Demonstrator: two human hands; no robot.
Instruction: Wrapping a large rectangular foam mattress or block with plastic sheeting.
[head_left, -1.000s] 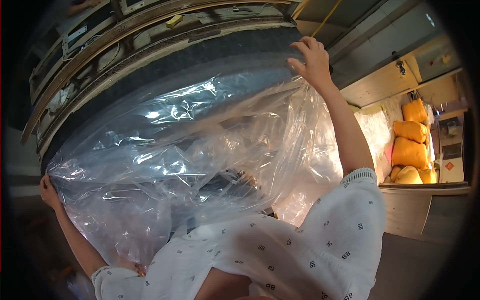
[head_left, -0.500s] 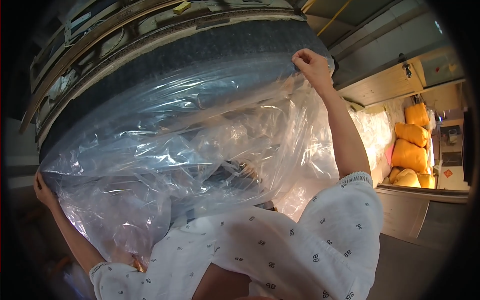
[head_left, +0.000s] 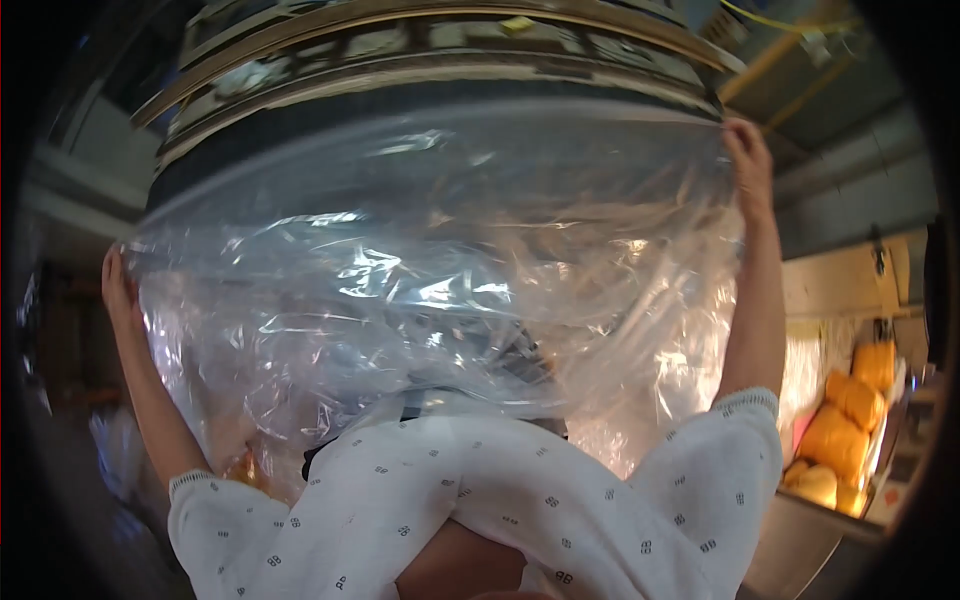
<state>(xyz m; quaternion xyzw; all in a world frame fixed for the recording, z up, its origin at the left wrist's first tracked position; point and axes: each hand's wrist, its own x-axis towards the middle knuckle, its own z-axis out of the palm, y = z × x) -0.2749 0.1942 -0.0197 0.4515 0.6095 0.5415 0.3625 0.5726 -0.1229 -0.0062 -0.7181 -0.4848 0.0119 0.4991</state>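
Both hands raised, arms spread wide: left hand [head_left: 118, 295] grips the left edge of a large clear plastic sheet [head_left: 430, 290], right hand [head_left: 750, 165] pinches its upper right corner. Sheet is stretched in front of the person against a big dark drum-shaped machine [head_left: 440, 95], crinkled and sagging mid-span. Yellow sacks [head_left: 850, 425] sit well apart at far right.

Glossy, crinkled clear plastic sheet [head_left: 430, 300] over a matt dark drum [head_left: 420, 120].
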